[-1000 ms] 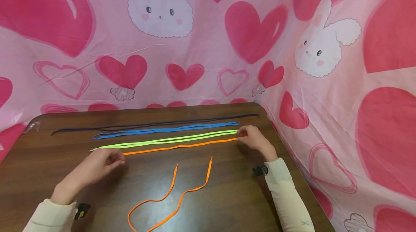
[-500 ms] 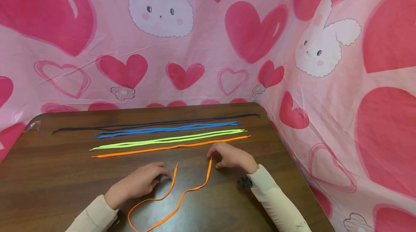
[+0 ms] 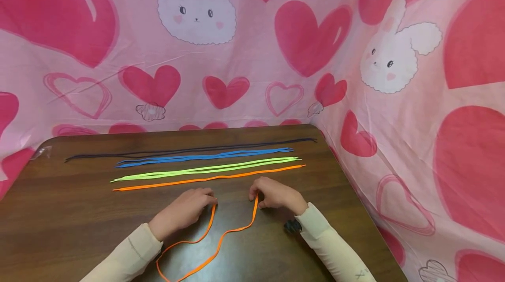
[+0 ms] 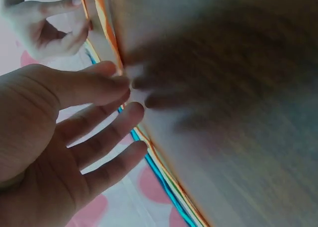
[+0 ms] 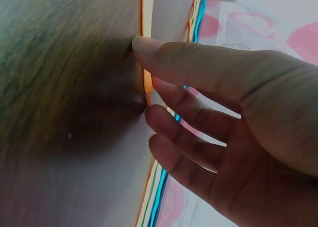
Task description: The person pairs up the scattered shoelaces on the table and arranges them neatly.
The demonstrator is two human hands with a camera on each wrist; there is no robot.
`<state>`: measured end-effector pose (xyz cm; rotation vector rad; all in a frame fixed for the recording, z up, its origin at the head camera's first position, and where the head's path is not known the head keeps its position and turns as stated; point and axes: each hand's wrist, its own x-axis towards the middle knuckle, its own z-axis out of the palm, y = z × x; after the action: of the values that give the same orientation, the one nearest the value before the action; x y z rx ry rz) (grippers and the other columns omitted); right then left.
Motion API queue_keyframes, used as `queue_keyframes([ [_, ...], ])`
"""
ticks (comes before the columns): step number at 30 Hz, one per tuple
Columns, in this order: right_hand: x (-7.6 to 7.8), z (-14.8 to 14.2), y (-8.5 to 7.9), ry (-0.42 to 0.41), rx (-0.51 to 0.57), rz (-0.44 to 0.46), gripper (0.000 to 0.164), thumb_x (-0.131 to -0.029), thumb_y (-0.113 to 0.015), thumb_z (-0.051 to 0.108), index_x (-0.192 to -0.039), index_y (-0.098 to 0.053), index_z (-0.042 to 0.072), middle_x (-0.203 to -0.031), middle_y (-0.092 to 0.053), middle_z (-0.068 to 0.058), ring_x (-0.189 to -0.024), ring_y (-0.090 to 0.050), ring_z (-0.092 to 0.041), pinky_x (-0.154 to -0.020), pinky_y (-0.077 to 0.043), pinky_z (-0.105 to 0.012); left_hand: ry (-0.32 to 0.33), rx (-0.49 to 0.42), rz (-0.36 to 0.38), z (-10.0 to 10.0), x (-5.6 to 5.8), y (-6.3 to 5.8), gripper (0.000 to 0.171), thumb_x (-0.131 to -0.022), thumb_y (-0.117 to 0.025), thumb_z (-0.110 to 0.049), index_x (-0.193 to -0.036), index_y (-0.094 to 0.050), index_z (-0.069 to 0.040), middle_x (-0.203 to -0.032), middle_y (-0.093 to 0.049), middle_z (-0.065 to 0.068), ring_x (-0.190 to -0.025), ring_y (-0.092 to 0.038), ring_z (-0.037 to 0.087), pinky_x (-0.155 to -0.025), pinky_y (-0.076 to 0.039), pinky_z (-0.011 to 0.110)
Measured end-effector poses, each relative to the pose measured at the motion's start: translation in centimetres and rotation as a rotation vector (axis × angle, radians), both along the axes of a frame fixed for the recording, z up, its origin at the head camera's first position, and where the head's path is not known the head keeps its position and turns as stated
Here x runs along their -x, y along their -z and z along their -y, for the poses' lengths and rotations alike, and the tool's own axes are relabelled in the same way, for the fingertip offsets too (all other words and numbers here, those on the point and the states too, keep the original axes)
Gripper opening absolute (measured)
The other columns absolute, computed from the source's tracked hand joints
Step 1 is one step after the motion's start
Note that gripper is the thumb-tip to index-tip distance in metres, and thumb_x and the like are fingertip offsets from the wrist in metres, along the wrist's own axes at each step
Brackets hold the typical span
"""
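Note:
A loose orange shoelace [image 3: 219, 247] lies in a curved U on the table, its bend reaching the bottom of the head view. My left hand [image 3: 185, 212] pinches one end of it between thumb and index finger, the tip hidden by the fingers. At the other end, my right hand [image 3: 276, 194] holds the lace; in the right wrist view the thumb [image 5: 164, 53] lies across it near the tip. The remaining fingers of both hands are spread loosely. Just beyond the hands, a second orange shoelace [image 3: 209, 179] lies straight from left to right.
Behind the straight orange lace lie a neon yellow-green pair of laces [image 3: 205, 169], a blue pair [image 3: 205, 157] and a dark pair [image 3: 189, 149], roughly parallel. The brown wooden table [image 3: 59, 229] meets a pink heart-patterned cloth [image 3: 252, 54] behind and at the right.
Both hands have left the straight orange lace and moved inward and nearer to the loose one. The left hand moved right and took its left end; the right hand took the other end.

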<state>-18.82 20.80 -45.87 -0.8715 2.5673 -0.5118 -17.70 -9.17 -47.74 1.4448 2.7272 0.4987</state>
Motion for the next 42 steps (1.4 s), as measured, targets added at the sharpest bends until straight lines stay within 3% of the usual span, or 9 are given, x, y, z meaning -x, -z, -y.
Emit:
queue_keyframes([
  [6,-0.1,-0.3,0.3,0.049,0.042,0.089,0.019,-0.082,-0.081,-0.002,-0.079,-0.072,0.014,-0.075,-0.064,0.007,-0.067,-0.052,-0.007,-0.064,-0.048,-0.02,-0.014,-0.017,0.016,0.2,0.0,-0.1,0.018,-0.079,-0.083,0.002,-0.088,-0.077,-0.014,-0.086,-0.064,-0.003,-0.078,-0.061,0.013,-0.07,-0.053,0.031],
  [12,-0.4,-0.4,0.4,0.051,0.043,0.1,0.018,-0.086,-0.077,-0.002,-0.078,-0.072,0.013,-0.07,-0.062,0.006,-0.062,-0.047,-0.004,-0.059,-0.045,-0.019,-0.011,-0.034,0.016,0.1,-0.3,0.1,0.018,-0.079,-0.084,-0.001,-0.085,-0.074,-0.015,-0.085,-0.059,-0.004,-0.076,-0.057,0.012,-0.068,-0.05,0.03],
  [16,-0.7,-0.4,0.4,0.042,0.032,0.075,0.017,-0.087,-0.076,-0.001,-0.079,-0.07,0.013,-0.071,-0.059,0.006,-0.064,-0.047,-0.005,-0.061,-0.046,-0.02,0.0,-0.043,0.005,-0.2,-0.5,0.1,0.019,-0.079,-0.084,0.0,-0.084,-0.074,-0.016,-0.089,-0.06,-0.004,-0.082,-0.058,0.014,-0.072,-0.051,0.031],
  [21,-1.0,-0.6,0.3,0.031,0.016,-0.018,0.016,-0.09,-0.075,0.004,-0.081,-0.068,0.015,-0.082,-0.057,0.006,-0.079,-0.048,-0.009,-0.074,-0.046,-0.024,0.028,-0.073,-0.01,0.1,-0.6,0.1,0.027,-0.081,-0.08,0.001,-0.068,-0.064,-0.017,-0.077,-0.052,-0.009,-0.071,-0.047,0.008,-0.065,-0.043,0.024],
  [26,-1.3,-1.3,-0.2,0.061,0.046,-0.044,0.013,-0.092,-0.074,0.009,-0.086,-0.067,0.017,-0.087,-0.057,0.009,-0.083,-0.049,-0.011,-0.077,-0.047,-0.026,0.018,-0.084,-0.027,1.0,-0.5,0.2,0.028,-0.086,-0.075,0.0,-0.069,-0.06,-0.018,-0.069,-0.047,-0.013,-0.068,-0.041,0.006,-0.064,-0.037,0.022],
  [33,-1.0,-2.7,-0.6,0.124,0.153,0.021,0.006,-0.095,-0.071,0.007,-0.094,-0.07,0.013,-0.086,-0.065,0.008,-0.077,-0.056,-0.009,-0.075,-0.053,-0.024,-0.029,-0.123,0.051,2.8,-0.6,0.4,0.02,-0.089,-0.073,0.001,-0.081,-0.07,-0.018,-0.077,-0.064,-0.012,-0.074,-0.055,0.004,-0.067,-0.05,0.027],
  [38,-1.1,-4.0,-1.0,0.173,0.149,-0.016,0.012,-0.093,-0.071,0.003,-0.102,-0.075,0.011,-0.096,-0.072,0.004,-0.085,-0.062,-0.011,-0.082,-0.056,-0.029,-0.038,-0.22,0.096,4.7,-0.9,0.2,0.027,-0.086,-0.069,0.012,-0.085,-0.073,-0.015,-0.081,-0.067,-0.01,-0.077,-0.06,0.004,-0.069,-0.054,0.028],
  [42,-1.1,-5.5,-1.1,0.204,0.126,-0.048,0.017,-0.092,-0.071,-0.001,-0.105,-0.077,0.008,-0.099,-0.074,0.002,-0.089,-0.064,-0.013,-0.086,-0.057,-0.035,-0.082,-0.245,0.124,6.4,-0.8,-0.1,0.027,-0.084,-0.069,0.014,-0.088,-0.075,-0.012,-0.081,-0.069,-0.008,-0.076,-0.06,0.004,-0.069,-0.055,0.028],
])
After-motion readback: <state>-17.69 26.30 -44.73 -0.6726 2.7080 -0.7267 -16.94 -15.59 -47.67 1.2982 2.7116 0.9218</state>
